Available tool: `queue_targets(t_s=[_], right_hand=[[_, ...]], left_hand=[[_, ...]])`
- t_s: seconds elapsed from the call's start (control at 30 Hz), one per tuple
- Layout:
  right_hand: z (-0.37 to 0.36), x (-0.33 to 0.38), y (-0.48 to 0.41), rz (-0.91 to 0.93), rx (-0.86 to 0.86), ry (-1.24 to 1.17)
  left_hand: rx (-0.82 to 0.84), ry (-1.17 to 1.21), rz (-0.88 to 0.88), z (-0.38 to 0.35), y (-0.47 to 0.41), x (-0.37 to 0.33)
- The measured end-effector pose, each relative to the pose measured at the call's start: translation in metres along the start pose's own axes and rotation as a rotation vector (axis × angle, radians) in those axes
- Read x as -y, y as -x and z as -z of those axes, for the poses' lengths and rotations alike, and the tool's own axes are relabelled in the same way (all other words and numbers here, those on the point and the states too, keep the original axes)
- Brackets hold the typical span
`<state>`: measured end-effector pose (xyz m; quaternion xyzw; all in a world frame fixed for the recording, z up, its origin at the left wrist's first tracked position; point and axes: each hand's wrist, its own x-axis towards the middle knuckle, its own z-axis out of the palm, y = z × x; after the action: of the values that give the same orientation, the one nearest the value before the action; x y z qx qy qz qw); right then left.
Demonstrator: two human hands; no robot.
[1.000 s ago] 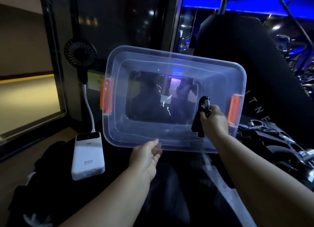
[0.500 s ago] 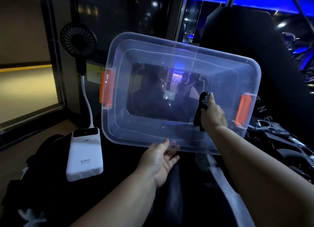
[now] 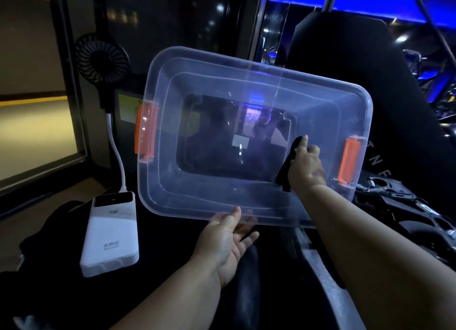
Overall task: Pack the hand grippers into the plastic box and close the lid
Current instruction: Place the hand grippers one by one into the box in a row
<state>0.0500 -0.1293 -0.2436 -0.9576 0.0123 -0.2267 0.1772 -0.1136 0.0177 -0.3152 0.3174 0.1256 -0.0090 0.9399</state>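
i see the clear box point(image 3: 222, 196) tipped up with its open side facing me, an orange latch point(image 3: 145, 132) on its left end and another point(image 3: 349, 159) on its right end. my left hand point(image 3: 229, 238) is palm up at the near rim, released, with straight fingers lying under the edge and the thumb against the rim. my right hand point(image 3: 307, 167) reaches inside the box toward its right end and is clenched round a black gripper point(image 3: 287, 174), whose handles stick out below the fist, close to the near right corner of the box floor; i cannot tell whether it touches the plastic. more grippers point(image 3: 394, 201) lie in a dark heap just right of the box, outside it. left of the box a white power bank point(image 3: 111, 233) lies flat on a dark surface, and a white cable point(image 3: 118, 152) rises from it to a small black fan point(image 3: 102, 58) standing behind.
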Motion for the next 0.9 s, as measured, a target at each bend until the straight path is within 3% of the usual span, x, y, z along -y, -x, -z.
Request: queue_targets(t_s=[0.13,0.27,0.9], right_hand=[[-0.002,0.003,0.003,0.167,-0.115,0.496],[-0.002,-0.003,0.003,0.142,-0.007,0.691],[0.003,-0.007,-0.002,0.229,0.045,0.799]], left_hand=[[-0.001,-0.008,-0.012,0.0,0.0,0.001],[0.002,-0.003,-0.019,-0.001,0.001,0.001],[0.024,-0.051,-0.03,-0.003,0.004,0.0]])
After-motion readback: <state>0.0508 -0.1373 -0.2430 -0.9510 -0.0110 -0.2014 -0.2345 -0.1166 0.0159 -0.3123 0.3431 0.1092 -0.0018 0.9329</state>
